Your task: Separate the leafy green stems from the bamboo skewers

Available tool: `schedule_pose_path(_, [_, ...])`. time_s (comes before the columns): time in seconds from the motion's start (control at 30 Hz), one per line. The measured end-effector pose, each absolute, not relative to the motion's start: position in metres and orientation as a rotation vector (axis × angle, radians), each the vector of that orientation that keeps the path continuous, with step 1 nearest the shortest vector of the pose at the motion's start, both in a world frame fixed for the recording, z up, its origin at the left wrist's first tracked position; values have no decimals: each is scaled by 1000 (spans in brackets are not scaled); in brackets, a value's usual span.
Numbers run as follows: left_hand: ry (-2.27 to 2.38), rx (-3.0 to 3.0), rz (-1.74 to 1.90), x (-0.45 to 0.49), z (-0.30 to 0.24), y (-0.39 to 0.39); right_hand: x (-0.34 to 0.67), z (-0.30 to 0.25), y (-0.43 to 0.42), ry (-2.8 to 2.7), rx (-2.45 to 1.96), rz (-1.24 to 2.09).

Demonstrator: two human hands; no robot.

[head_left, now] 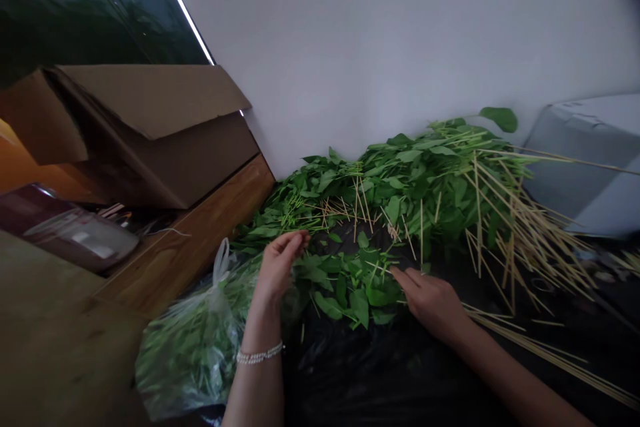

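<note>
My left hand (285, 260) is raised over the left side of a small heap of green leaves (357, 293), thumb and fingers pinched together. Whatever lies between those fingertips, if anything, is too small to make out. At the heap's right edge, my right hand (433, 300) is closed, with a thin pale stick (379, 267) at its fingertips pointing left over the leaves. Behind both hands, leafy green stems (415, 160) are piled against the wall, with several thin sticks (520, 220) lying on and among them.
A clear plastic bag of greens (195, 340) stands left of my left forearm. More thin sticks (550, 347) lie at the right on black plastic sheeting (360, 380). An open cardboard box (175, 153) rests on a wooden ledge (200, 233); a white box (590, 160) is at far right.
</note>
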State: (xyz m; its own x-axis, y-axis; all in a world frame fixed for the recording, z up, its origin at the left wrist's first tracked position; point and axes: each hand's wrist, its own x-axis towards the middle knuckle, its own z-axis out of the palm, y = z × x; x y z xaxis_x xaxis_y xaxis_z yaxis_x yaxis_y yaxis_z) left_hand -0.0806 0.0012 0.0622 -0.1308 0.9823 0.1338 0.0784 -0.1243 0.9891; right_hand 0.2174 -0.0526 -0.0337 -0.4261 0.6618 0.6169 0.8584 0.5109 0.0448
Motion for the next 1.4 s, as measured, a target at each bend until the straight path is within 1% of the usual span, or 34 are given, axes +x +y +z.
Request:
schedule_pose_path(0.07, [1561,1477,1413,-97,65,6,218,-34,-52,-2220,-1245,-479])
schedule_pose_path(0.13, [2004,1724,1360,-111,66,7,219,-35,-52,-2222,-1249,-475])
schedule_pose_path(0.23, [2585,1971,1000,-123,64,6,219,-36,-52,-2229,-1247,-463])
schedule_pose_path(0.33, [2730,2001,624,-123,58,7,219,-35,-53,-2233,-1249,-476])
schedule_pose_path(0.4, [2718,1959,489,-121,52,9,218,-35,-53,-2231,-1256,-477])
schedule_pose_path(0.5, [2674,1905,436,-120,44,12,219,-35,-52,-2231,-1242,-459])
schedule_pose_path(0.6, [2558,1869,549,-124,41,13,218,-36,-52,-2226,-1237,-458])
schedule_pose_path(0.67, [2406,1852,777,-125,42,13,218,-35,-52,-2225,-1245,-455])
schedule_pose_path(0.8, [1936,1785,1420,-113,54,11,218,-34,-53,-2230,-1252,-445])
schedule_pose_path(0.87, [1713,1671,1605,-98,63,10,219,-33,-52,-2225,-1264,-438])
schedule_pose_path(0.9, [1622,1623,1630,-89,66,10,220,-33,-52,-2219,-1271,-436])
schedule_pose_path(1.03, [1399,1502,1522,-46,60,14,223,-32,-51,-2180,-1287,-433])
schedule_pose_path(1.17, [1185,1232,1333,-10,26,18,224,-30,-50,-2134,-1280,-433])
schedule_pose_path(1.27, [1013,1074,1186,2,5,15,223,-28,-50,-2116,-1256,-423])
schedule_pose_path(1.4, [833,935,1070,5,-4,7,220,-23,-53,-2118,-1216,-408])
